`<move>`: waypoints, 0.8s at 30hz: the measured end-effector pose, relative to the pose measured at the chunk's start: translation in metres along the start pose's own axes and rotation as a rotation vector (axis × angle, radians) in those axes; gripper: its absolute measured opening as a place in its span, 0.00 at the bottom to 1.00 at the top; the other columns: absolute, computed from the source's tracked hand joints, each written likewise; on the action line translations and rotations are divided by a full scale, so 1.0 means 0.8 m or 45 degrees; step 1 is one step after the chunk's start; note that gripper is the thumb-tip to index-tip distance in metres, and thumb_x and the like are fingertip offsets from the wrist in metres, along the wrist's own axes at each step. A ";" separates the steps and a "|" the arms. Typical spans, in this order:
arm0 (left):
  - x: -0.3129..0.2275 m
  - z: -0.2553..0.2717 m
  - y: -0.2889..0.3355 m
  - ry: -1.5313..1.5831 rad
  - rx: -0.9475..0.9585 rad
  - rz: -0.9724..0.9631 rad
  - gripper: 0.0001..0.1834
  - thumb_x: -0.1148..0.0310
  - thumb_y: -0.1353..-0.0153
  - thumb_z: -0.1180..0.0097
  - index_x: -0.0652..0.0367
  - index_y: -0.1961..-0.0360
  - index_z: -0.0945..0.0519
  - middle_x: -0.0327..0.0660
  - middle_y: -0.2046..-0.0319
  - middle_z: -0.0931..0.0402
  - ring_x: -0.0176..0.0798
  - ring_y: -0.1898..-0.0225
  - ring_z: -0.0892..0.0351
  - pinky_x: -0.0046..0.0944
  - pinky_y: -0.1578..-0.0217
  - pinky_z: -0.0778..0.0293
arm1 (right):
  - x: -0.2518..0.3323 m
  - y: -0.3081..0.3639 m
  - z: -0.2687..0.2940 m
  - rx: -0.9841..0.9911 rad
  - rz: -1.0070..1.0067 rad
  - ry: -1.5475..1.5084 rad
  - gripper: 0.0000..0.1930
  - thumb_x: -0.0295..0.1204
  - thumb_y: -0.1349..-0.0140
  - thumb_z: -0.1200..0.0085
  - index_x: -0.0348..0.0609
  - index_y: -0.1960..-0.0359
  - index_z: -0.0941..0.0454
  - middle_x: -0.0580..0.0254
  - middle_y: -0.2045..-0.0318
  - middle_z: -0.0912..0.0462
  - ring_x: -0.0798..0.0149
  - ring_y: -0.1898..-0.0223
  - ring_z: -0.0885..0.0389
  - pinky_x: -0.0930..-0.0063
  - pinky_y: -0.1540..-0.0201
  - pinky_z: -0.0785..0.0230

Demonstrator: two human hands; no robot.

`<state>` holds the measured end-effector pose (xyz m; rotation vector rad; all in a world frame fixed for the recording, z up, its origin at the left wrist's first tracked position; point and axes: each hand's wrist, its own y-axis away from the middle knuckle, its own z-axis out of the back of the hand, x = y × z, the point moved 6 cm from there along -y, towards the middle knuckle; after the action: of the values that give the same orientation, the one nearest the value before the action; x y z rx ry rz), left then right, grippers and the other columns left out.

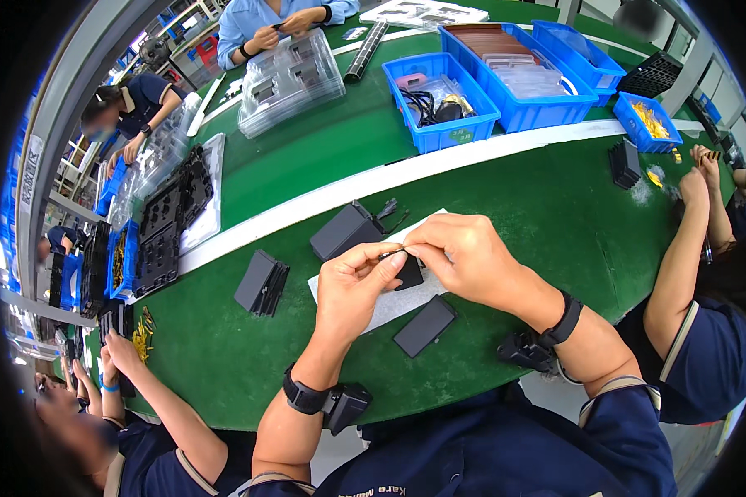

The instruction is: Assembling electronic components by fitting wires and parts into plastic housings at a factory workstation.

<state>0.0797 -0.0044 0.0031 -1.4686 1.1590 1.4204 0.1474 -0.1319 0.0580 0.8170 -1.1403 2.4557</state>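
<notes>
My left hand (350, 290) and my right hand (470, 255) meet over the green table, fingertips pinched together. Between them they hold a thin black piece (394, 252), too small to make out fully. Just below the fingers is a flat black case (411, 272), partly covered by my left hand, over a white sheet (387, 310). Another flat black case (425, 326) lies nearer me, at the sheet's edge. Beyond my left hand rests a stack of black cases (346, 231) with short black cables (387, 210) beside it. Further left, several black cases (261, 284) lean in a pile.
A white strip (331, 200) crosses the table. Behind it stand blue bins (448, 137) and a clear tray stack (294, 87). Black trays (170, 219) lie left, near yellow pieces (143, 335). Co-workers' arms (170, 398) (684, 248) reach in at both sides; another person (282, 25) works opposite.
</notes>
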 end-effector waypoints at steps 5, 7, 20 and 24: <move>0.002 0.007 0.001 0.055 -0.038 0.005 0.08 0.71 0.42 0.43 0.65 0.62 0.21 0.37 0.71 0.23 0.26 0.73 0.24 0.29 0.71 0.20 | -0.035 0.012 -0.016 0.065 -0.552 -0.566 0.06 0.23 0.50 0.42 0.34 0.71 0.20 0.51 0.77 0.20 0.60 0.77 0.21 0.72 0.74 0.30; 0.003 0.006 0.002 0.073 -0.048 0.015 0.08 0.71 0.41 0.43 0.64 0.63 0.22 0.37 0.71 0.24 0.26 0.73 0.25 0.29 0.71 0.20 | -0.045 0.017 -0.023 0.073 -0.694 -0.654 0.07 0.24 0.50 0.41 0.34 0.70 0.20 0.49 0.76 0.19 0.63 0.78 0.21 0.75 0.74 0.31; -0.005 0.010 0.003 0.058 -0.118 -0.001 0.06 0.74 0.43 0.42 0.65 0.66 0.23 0.40 0.70 0.22 0.27 0.71 0.23 0.29 0.73 0.20 | -0.001 0.013 -0.021 -0.003 0.036 0.057 0.09 0.21 0.50 0.44 0.31 0.66 0.21 0.49 0.76 0.20 0.52 0.74 0.21 0.65 0.72 0.28; -0.007 0.010 0.004 0.095 -0.085 0.003 0.04 0.75 0.44 0.43 0.65 0.69 0.23 0.40 0.71 0.22 0.27 0.72 0.23 0.30 0.74 0.20 | 0.007 0.011 -0.017 0.009 0.174 0.017 0.09 0.19 0.52 0.45 0.31 0.66 0.22 0.50 0.77 0.21 0.52 0.75 0.22 0.66 0.72 0.28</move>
<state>0.0749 0.0029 0.0079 -1.5785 1.1695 1.4290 0.1333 -0.1268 0.0489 0.7459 -1.2204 2.5725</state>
